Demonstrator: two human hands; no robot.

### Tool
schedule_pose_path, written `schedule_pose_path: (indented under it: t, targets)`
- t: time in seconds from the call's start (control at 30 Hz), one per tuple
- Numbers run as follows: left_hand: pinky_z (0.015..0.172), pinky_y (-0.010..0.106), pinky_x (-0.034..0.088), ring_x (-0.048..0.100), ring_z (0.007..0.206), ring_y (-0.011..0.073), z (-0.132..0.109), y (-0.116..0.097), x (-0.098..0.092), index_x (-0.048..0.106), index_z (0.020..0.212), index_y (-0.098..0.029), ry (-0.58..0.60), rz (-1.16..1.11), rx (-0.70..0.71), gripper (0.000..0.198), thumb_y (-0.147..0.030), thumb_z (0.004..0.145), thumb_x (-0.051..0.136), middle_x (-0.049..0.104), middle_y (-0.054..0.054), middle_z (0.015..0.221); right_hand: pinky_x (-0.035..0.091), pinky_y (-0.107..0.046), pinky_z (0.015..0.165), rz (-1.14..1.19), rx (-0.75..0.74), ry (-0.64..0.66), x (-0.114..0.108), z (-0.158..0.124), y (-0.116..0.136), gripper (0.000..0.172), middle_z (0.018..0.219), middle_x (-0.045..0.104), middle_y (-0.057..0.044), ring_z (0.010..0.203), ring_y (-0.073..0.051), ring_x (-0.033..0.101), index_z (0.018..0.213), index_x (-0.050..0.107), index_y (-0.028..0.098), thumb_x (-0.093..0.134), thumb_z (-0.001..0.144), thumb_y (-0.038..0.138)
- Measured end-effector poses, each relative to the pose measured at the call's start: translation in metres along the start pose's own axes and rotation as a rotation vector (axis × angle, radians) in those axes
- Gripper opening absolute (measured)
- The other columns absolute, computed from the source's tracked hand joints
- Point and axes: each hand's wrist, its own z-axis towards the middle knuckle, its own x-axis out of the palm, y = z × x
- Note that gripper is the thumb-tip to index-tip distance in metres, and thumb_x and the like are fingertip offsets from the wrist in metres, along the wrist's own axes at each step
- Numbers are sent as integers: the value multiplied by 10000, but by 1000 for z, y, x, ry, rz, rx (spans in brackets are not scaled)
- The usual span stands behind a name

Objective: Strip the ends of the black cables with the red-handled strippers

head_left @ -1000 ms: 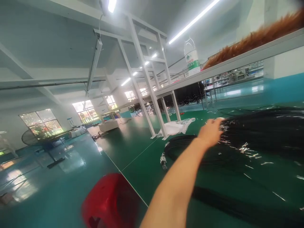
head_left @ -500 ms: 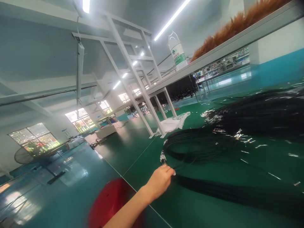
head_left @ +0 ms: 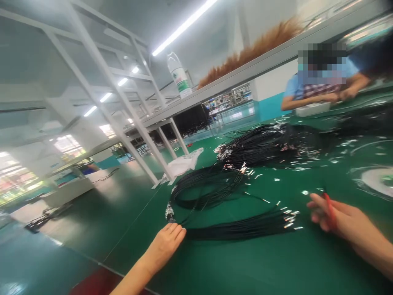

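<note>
My left hand (head_left: 167, 243) is closed around a bundle of thin black wires (head_left: 236, 230) lying across the green tabletop. To the right, the bundle's bare, light-coloured ends fan out. Beyond my fingers, silvery ends (head_left: 169, 211) stick out beside a looped coil of black wires (head_left: 196, 196). My right hand (head_left: 340, 217) is closed on red-handled scissors (head_left: 330, 211), their dark tip pointing up and away. It is apart from the wire ends, and motion blurs it somewhat.
A larger heap of black wires (head_left: 264, 143) lies farther back. At the right is a pale round spool (head_left: 380, 180). A co-worker (head_left: 322, 82) in light blue sits across the table. A white frame (head_left: 123, 94), plastic bag (head_left: 184, 163) and raised shelf with a bottle (head_left: 181, 78) stand beyond.
The view has swung right, bringing my right hand with the scissors and the co-worker into sight. My left hand still grips the wire bundle.
</note>
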Motion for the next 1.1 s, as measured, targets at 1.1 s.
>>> schedule_pose_path:
  t: [1.1]
  targets:
    - [592,257,320,495,626,149,241,-151,-20,637,777,-215,-120,-1179,-461,265,-215,902,403,610,12,706,195,-206,383,277,-42,463,15,-14,18,308,636,661,-8,413,-85,486,807,626,171,667,761,472]
